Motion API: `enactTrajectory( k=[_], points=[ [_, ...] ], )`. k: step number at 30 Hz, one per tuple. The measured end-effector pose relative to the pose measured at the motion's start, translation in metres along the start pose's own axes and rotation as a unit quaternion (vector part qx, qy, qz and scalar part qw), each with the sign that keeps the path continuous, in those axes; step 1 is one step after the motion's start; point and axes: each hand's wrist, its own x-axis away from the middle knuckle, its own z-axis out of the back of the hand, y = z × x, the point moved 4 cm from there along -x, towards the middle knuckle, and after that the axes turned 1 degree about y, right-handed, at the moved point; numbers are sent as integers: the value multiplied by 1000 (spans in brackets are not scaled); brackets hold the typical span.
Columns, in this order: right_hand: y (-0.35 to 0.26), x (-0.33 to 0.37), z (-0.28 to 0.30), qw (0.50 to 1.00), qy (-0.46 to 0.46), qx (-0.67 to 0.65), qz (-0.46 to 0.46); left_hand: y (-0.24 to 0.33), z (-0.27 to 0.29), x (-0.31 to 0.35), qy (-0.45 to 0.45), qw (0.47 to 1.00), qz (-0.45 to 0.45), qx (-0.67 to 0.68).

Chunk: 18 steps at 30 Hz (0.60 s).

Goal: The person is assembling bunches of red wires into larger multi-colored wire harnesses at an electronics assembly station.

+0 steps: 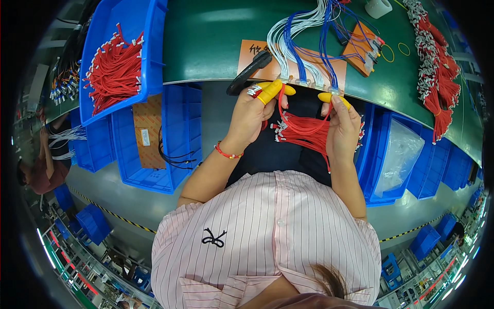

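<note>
At the near edge of the green bench, my left hand (250,114) is closed around red cables with white end connectors. Yellow finger cots cover some fingertips, and the fingers meet a row of connectors on the bundle of white and blue wires (278,44). My right hand (341,125) also wears yellow finger cots. It pinches the end of a red cable (303,130) close to a white connector on a blue wire bundle. This cable loops down between both hands. A pile of red cables (303,139) lies on my lap below. The fingers hide the exact contact points.
A blue bin (154,51) of red cables stands at the left on the green bench (206,41). An orange board (254,51), a black curved object (249,73) and an orange block (360,49) lie ahead. Red cable bundles (437,72) hang rightward. Blue crates (180,134) sit below.
</note>
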Motion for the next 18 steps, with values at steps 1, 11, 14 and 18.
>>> enactTrajectory(
  k=[1,11,14,18],
  points=[
    [0,1,-1,1000,2,-21,-11,-1,0,0,-1,1000,2,1],
    [-9,5,6,995,-75,42,-46,15,3,11,-7,998,4,-67],
    [-4,7,9,993,-98,31,-54,16,-3,8,-23,998,12,-60],
    [-2,-3,3,992,-110,10,-54,13,-10,1,-27,998,44,-35]
  ],
)
